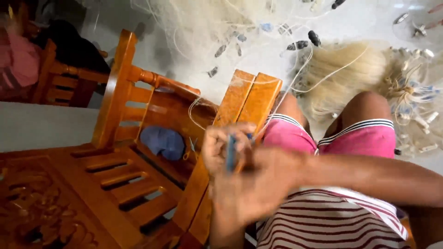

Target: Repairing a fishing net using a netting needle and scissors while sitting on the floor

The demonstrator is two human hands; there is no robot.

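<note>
My left hand [226, 145] is curled around a slim blue tool [230, 157] held upright in front of my lap. My right hand [265, 180] comes in from the right and presses against the same tool. Motion blur hides its fingers. A thin white line [295, 80] runs from my hands up to a heap of pale fishing net [341, 74] on the floor. I am sitting, with pink shorts [290, 136] and a striped shirt [323, 226] in view.
An orange wooden chair [124, 115] stands to the left with a blue cloth [162, 142] on its seat. A wooden armrest [247, 99] lies just beyond my hands. Dark net weights [297, 45] dot the floor. A person in pink [16, 60] sits at far left.
</note>
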